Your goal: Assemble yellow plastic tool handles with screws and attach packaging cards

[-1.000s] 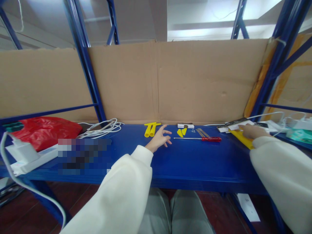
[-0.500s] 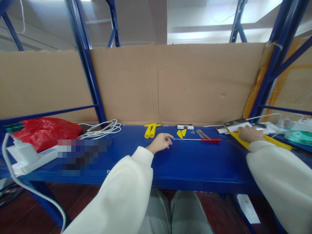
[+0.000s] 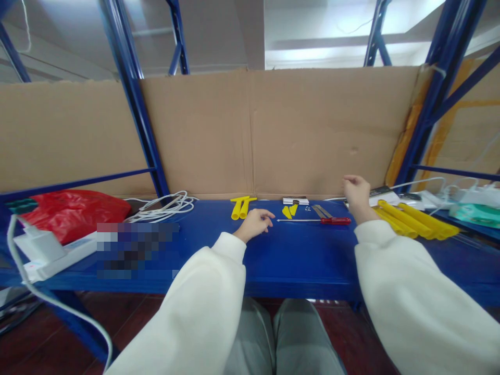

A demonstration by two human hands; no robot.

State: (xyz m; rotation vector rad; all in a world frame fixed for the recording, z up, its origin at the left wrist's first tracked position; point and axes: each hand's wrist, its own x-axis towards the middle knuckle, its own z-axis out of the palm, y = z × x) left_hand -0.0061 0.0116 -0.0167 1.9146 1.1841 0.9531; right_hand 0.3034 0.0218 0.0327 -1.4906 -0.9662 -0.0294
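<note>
My left hand [image 3: 257,224] is over the blue table [image 3: 297,255], fingers apart and slightly curled, holding nothing. Two yellow tubes with crosspieces [image 3: 239,209] lie just behind it. My right hand [image 3: 357,194] is raised near the cardboard, its fingers bent; whether it holds anything small cannot be made out. Several yellow tubes [image 3: 420,221] lie to its right. Between my hands are a red-handled screwdriver [image 3: 335,221], two small yellow pieces [image 3: 289,211], thin metal strips [image 3: 322,211], tiny metal parts [image 3: 308,209] and a white and black item [image 3: 296,200].
A red bag [image 3: 80,211], a coiled white cable [image 3: 170,207] and a white power strip [image 3: 66,255] are on the left. Cardboard [image 3: 292,130] stands along the back between blue posts. A green and white packet [image 3: 474,214] lies at the far right.
My right hand has left the yellow tubes at the right and moved left and up. The tubes it covered now show. My left hand has barely moved.
</note>
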